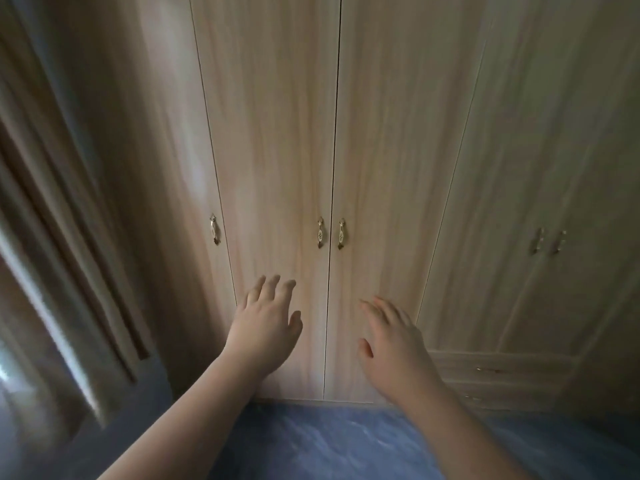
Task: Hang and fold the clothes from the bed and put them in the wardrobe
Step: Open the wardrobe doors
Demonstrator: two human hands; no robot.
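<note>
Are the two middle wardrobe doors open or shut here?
Shut. The left door and right door lie flush, one thin seam between them; neither handle is gripped.

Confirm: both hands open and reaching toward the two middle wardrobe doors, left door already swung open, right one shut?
Not quite. The head view shows the left middle door shut as well, flush with the right middle door. The rest holds: left hand and right hand are open, reaching below the handles.

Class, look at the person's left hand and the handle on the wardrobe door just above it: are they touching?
Apart. In the head view, the left hand sits spread below the handle, with bare door panel plainly visible between the fingertips and the handle.
</note>
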